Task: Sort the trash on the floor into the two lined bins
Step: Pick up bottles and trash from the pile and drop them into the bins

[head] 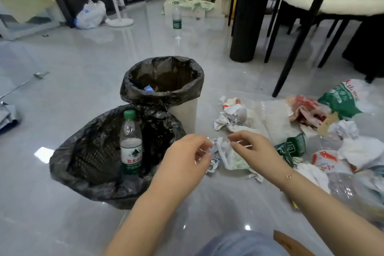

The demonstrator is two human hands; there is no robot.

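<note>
Over the glossy grey floor [62, 203], open at the left, the left hand [182, 160] and the right hand [252, 147] pinch with curled fingers a crumpled white wrapper [225, 153], between the near bin [99, 151] with wrinkled black liner, holding a clear bottle [131, 143], and the trash pile [311, 137], with the far bin [164, 81] behind.

Left hand [185, 155] fingers curled pinching, right hand [252, 147] pinching, forearms extended

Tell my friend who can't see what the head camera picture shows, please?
Two hands, left hand and right hand, pinch small scraps above a trash pile on a shiny floor. Beside it stand two black-lined bins; the nearer bin holds a water bottle, upright.
</note>
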